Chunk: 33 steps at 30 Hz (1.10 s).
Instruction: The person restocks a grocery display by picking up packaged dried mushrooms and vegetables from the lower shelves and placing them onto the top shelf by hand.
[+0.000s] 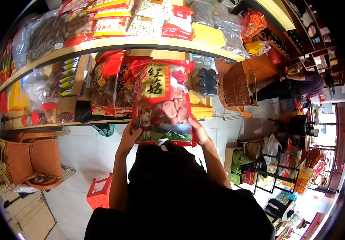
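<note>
A large, red-edged plastic bag of dried mushrooms (164, 105), printed with Chinese characters, is held upright in front of my body. My left hand (129, 136) grips its lower left edge, and my right hand (199, 131) grips the lower right edge. Fingers of both hands are partly hidden behind the bag. Just behind it, more red-topped bags of dried mushrooms (104, 90) stand on the lower shelf (116, 122). Dark round-lidded containers (207, 82) are to the right of the held bag.
The upper shelf (148, 43) carries several packaged dry goods. Wicker chairs (32, 160) stand at left, another wicker chair (235, 88) at right. A red plastic stool (100, 192) is on the tiled floor. A person (296, 85) stands farther right, near a black metal rack (274, 172).
</note>
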Tool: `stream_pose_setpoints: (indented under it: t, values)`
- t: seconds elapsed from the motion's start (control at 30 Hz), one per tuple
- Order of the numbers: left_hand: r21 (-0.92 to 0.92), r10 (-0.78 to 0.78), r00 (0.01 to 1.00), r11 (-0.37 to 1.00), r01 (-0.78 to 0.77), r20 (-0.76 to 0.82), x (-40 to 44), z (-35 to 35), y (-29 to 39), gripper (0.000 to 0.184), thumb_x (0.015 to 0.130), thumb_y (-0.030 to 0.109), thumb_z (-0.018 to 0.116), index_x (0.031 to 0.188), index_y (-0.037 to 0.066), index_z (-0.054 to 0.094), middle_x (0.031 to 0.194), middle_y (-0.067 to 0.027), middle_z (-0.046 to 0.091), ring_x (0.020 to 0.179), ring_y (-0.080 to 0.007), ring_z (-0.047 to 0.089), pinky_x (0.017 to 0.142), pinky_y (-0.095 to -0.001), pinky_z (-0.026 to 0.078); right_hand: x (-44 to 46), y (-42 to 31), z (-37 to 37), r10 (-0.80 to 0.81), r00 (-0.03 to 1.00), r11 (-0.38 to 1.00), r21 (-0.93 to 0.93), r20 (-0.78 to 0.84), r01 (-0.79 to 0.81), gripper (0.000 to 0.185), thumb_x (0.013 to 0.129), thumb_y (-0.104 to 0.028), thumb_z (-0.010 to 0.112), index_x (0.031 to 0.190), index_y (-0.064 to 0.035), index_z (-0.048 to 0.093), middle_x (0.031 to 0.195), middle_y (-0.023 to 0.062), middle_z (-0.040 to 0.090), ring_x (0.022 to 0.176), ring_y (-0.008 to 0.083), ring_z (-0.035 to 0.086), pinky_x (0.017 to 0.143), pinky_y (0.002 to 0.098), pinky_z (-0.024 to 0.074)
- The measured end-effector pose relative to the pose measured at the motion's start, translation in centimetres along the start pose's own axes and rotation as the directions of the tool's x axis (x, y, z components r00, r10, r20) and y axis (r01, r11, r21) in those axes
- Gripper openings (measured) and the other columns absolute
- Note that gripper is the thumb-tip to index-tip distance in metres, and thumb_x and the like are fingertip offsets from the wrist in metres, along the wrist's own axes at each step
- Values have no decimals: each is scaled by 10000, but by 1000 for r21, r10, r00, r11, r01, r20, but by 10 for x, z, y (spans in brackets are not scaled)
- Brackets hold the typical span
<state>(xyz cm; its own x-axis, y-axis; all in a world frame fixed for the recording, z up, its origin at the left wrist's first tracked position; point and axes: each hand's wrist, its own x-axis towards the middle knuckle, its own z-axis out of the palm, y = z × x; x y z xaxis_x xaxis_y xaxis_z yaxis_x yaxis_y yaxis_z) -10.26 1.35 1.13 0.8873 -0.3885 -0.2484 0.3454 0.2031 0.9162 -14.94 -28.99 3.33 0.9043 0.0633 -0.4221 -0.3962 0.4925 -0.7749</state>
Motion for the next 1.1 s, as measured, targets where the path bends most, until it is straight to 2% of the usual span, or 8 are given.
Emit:
stream_pose_setpoints:
  t: [0.1, 0.17, 0.3, 0.57, 0.67, 0.7, 0.83, 1.1]
  values:
    - [-49, -20, 999, 999, 19, -25, -32, -14, -4, 521, 915, 149, 603, 1363, -14, 393, 1240, -106, 548, 1112, -174, 541, 953, -308, 447, -2, 12, 16, -2, 998, 980, -199, 56, 13, 756, 919, -377, 593, 1473, -8, 235, 1451, 151, 362, 1317, 255, 375, 1090, 372, 307]
    - [-22, -84, 991, 996, 82, -101, -53, -19, 2, 501, 918, 141, 587, 1350, -24, 394, 1230, -104, 551, 1104, -176, 545, 951, -308, 446, -10, 15, 30, 46, 998, 985, -168, 53, -37, 631, 955, -297, 564, 1450, -13, 294, 1408, 115, 422, 1275, 200, 414, 1057, 325, 339]
    - [61, -42, 981, 997, 55, -191, -79, -23, 3, 519, 926, 148, 558, 1371, -45, 374, 1241, -115, 547, 1071, -185, 567, 921, -301, 468, -26, 29, 47, 2, 987, 997, -81, 161, 11, 590, 970, -279, 548, 1438, -18, 302, 1361, 89, 464, 1230, 176, 451, 1041, 311, 359]
    - [164, -58, 981, 983, 89, -185, -106, 5, 37, 560, 889, 109, 598, 1380, -50, 380, 1223, -112, 563, 1076, -173, 568, 918, -296, 474, -66, 35, 39, -97, 984, 994, -33, 151, 103, 545, 979, -234, 533, 1430, -20, 313, 1344, 72, 479, 1215, 154, 456, 1034, 307, 368]
    - [321, -15, 975, 943, 88, -224, -118, 13, 34, 573, 878, 113, 617, 1378, -47, 388, 1210, -104, 568, 1094, -166, 551, 937, -301, 454, -79, 36, 30, -72, 990, 997, 24, 120, 70, 503, 975, -185, 534, 1415, -33, 342, 1291, 65, 529, 1155, 137, 503, 996, 292, 401]
    - [245, 13, 981, 969, 35, -192, -122, 22, 38, 569, 870, 109, 617, 1372, -44, 396, 1214, -101, 563, 1102, -166, 541, 955, -300, 435, -83, 34, 29, -45, 990, 998, 37, 131, 41, 489, 976, -178, 531, 1407, -34, 354, 1268, 60, 547, 1130, 132, 521, 981, 289, 414]
    - [259, 42, 983, 966, 6, -179, -132, 28, 51, 566, 854, 89, 607, 1364, -43, 402, 1224, -96, 558, 1100, -164, 531, 966, -297, 420, -90, 30, 36, -145, 976, 989, 17, 162, 144, 484, 970, -167, 540, 1400, -33, 363, 1249, 45, 543, 1118, 133, 514, 987, 288, 403]
    - [230, 83, 985, 972, -46, -152, -134, -8, 85, 661, 811, 109, 677, 1374, -59, 374, 1247, -122, 547, 1138, -174, 512, 991, -313, 405, -77, 17, 82, -151, 974, 984, -71, 166, 165, 441, 964, -155, 540, 1364, -46, 390, 1186, 20, 536, 1065, 104, 497, 939, 262, 400]
